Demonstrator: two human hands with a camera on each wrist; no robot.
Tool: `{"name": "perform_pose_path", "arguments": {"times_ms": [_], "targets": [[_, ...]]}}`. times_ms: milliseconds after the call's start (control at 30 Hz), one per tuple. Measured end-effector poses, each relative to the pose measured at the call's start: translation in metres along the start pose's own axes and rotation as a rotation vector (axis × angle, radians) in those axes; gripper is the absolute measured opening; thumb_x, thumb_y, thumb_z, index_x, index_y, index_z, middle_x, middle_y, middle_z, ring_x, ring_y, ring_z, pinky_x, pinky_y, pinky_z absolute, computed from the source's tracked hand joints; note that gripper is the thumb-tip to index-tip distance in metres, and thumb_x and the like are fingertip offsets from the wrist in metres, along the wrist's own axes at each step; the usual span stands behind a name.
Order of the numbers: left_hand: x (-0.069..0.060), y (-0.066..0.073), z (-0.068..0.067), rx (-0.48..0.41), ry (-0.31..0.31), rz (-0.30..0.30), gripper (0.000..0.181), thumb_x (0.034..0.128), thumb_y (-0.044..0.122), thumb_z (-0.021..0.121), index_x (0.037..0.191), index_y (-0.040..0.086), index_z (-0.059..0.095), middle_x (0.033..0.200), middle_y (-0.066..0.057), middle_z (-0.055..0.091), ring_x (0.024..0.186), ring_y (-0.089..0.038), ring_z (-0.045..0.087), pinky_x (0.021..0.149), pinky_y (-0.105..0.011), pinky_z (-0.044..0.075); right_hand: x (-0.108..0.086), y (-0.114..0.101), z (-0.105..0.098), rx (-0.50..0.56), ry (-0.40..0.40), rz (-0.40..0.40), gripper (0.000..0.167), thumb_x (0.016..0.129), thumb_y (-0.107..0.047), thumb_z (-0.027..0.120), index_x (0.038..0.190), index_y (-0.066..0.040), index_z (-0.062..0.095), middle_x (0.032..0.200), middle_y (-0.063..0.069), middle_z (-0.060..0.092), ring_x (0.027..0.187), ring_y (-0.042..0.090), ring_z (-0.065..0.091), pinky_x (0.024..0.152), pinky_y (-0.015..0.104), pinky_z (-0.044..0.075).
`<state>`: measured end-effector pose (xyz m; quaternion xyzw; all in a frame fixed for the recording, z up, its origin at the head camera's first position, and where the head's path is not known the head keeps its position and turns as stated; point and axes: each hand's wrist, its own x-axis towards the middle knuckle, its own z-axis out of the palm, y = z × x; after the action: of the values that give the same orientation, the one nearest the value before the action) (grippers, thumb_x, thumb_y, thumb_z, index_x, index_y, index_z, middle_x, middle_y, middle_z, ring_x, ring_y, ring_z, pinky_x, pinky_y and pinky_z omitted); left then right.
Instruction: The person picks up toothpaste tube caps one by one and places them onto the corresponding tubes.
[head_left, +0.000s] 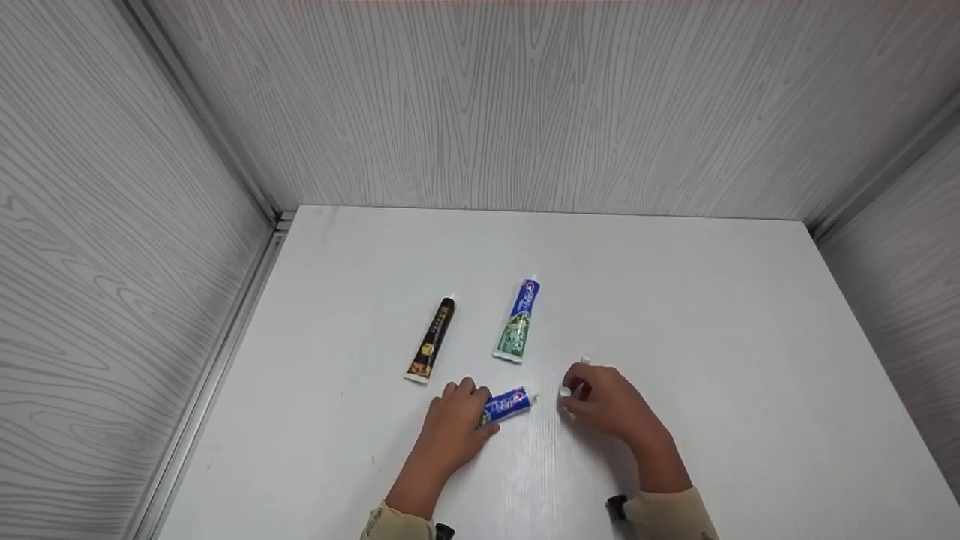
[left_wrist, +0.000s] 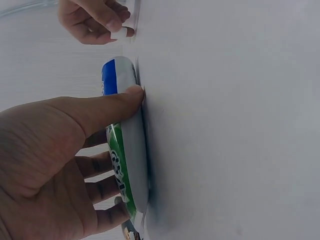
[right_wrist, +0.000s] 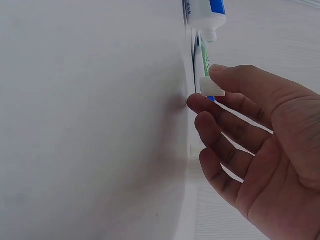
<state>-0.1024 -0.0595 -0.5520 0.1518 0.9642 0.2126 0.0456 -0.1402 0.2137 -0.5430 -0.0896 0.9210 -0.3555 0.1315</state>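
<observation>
Near blue-green plastic tube [head_left: 508, 405] gripped by left hand [head_left: 454, 429], likely for steadiness; ribbed white cap [right_wrist: 212, 87] pinched by right hand [head_left: 609, 402].

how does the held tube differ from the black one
The held tube is blue and green, the black tube black and gold. The held tube is gripped, the black tube untouched. In the head view, the held tube's tip points right, the black tube's upward. Both are printed.

The left hand [head_left: 454, 424] grips, its thumb set opposite bent fingers. To its right, the right hand [head_left: 607, 401] pinches between thumb and fingers.
</observation>
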Motion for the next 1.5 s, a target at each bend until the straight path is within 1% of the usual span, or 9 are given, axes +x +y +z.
{"name": "perform_pose_path", "arguments": {"times_ms": [233,367,467,733,900,1033,1200,1367,1500], "targets": [[-0.001,0.001,0.001,-0.015,-0.046,-0.021,0.043,0.0907,0.029,0.086,0.127,0.009,0.073,0.111,-0.006,0.064,0.094,-0.02,0.056,0.075,-0.042,0.05,-0.002,0.0,-0.003,0.029,0.006,-0.066,0.019,0.094,-0.011,0.078,0.114,-0.013,0.077,0.107,-0.001,0.075,0.09,0.013,0.066,0.08,0.035,0.056],[0.003,0.002,-0.006,-0.033,-0.019,0.008,0.043,0.0914,0.028,0.085,0.128,0.01,0.072,0.109,-0.006,0.063,0.09,-0.019,0.057,0.073,-0.041,0.05,-0.002,-0.005,-0.01,0.032,0.033,-0.095,0.023,0.096,-0.016,0.079,0.119,-0.014,0.077,0.112,-0.002,0.076,0.092,0.014,0.065,0.084,0.037,0.057],[0.008,0.003,-0.015,-0.066,0.007,0.03,0.041,0.0914,0.027,0.086,0.127,0.012,0.073,0.11,-0.005,0.064,0.092,-0.019,0.06,0.077,-0.041,0.05,-0.001,-0.009,-0.018,0.026,0.062,-0.096,0.027,0.097,-0.019,0.079,0.123,-0.014,0.077,0.11,-0.003,0.075,0.092,0.014,0.065,0.084,0.038,0.056],[0.022,0.008,-0.041,-0.218,0.027,0.04,0.04,0.0909,0.024,0.086,0.129,0.016,0.074,0.116,-0.001,0.066,0.104,-0.019,0.062,0.091,-0.042,0.052,0.001,-0.013,-0.038,0.067,0.119,-0.129,0.02,0.093,-0.018,0.083,0.109,-0.013,0.073,0.098,-0.006,0.073,0.088,0.014,0.067,0.081,0.033,0.056],[0.029,0.008,-0.05,-0.278,0.03,0.036,0.041,0.0903,0.022,0.087,0.129,0.016,0.075,0.115,0.0,0.069,0.105,-0.019,0.062,0.092,-0.041,0.054,0.002,-0.016,-0.045,0.088,0.099,-0.17,0.016,0.093,-0.018,0.083,0.107,-0.018,0.074,0.099,-0.007,0.073,0.088,0.013,0.068,0.087,0.045,0.058],[0.032,0.005,-0.052,-0.286,0.015,0.051,0.04,0.091,0.022,0.086,0.129,0.014,0.075,0.114,0.0,0.069,0.105,-0.018,0.062,0.091,-0.041,0.054,0.005,-0.018,-0.045,0.102,0.075,-0.213,0.016,0.095,-0.017,0.081,0.11,-0.022,0.077,0.106,-0.006,0.076,0.09,0.013,0.068,0.09,0.052,0.057],[0.033,0.001,-0.055,-0.293,-0.021,0.068,0.041,0.091,0.021,0.086,0.129,0.013,0.075,0.114,0.0,0.069,0.106,-0.018,0.062,0.092,-0.042,0.054,0.01,-0.02,-0.041,0.111,0.056,-0.278,0.017,0.096,-0.017,0.08,0.113,-0.021,0.079,0.11,-0.004,0.077,0.091,0.012,0.069,0.089,0.051,0.058],[0.035,0.003,-0.059,-0.347,-0.075,0.073,0.04,0.0934,0.022,0.083,0.132,0.015,0.074,0.115,0.001,0.069,0.107,-0.017,0.06,0.094,-0.041,0.053,0.011,-0.02,-0.044,0.106,0.055,-0.288,0.019,0.095,-0.015,0.081,0.113,-0.021,0.082,0.107,-0.003,0.078,0.09,0.012,0.068,0.087,0.048,0.059],[0.038,0.005,-0.065,-0.375,-0.081,0.083,0.039,0.0946,0.022,0.082,0.132,0.014,0.073,0.116,0.0,0.068,0.106,-0.017,0.059,0.095,-0.042,0.052,0.011,-0.019,-0.049,0.115,0.05,-0.296,0.02,0.095,-0.015,0.081,0.114,-0.019,0.082,0.107,-0.002,0.078,0.091,0.014,0.069,0.087,0.045,0.059]]}}
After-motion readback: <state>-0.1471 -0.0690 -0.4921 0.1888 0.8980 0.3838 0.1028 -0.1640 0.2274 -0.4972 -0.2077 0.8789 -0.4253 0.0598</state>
